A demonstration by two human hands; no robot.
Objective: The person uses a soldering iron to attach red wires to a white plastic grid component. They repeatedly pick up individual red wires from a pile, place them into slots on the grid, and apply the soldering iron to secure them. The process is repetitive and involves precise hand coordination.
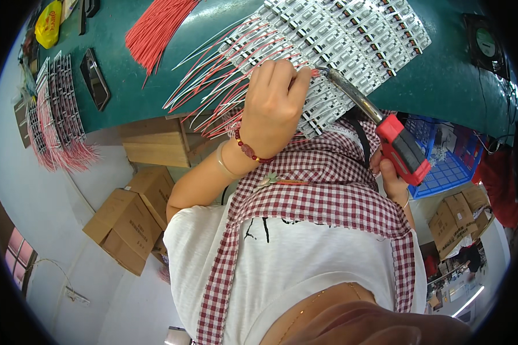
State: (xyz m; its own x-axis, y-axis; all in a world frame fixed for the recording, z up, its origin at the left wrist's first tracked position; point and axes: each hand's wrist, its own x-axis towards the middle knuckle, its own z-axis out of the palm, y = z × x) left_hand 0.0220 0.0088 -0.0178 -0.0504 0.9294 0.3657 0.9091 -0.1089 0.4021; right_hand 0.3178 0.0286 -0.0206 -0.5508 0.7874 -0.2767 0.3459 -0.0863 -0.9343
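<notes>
Pressing down at twelve o'clock, my left hand [276, 98] has its grip curled narrow on a row of white LED strip boards [334, 40] with red and white wire leads [224, 75], laid on the green bench [443, 80]. My right hand [392, 178], at three o'clock, is closed round the red handle of a soldering iron [385, 132] whose tip touches the boards just beside the left fingers. A loose bundle of red wires [155, 29] lies at eleven o'clock, well apart.

left grip [276, 95]: fingers curled, pinching | right grip [392, 178]: closed fist
</notes>
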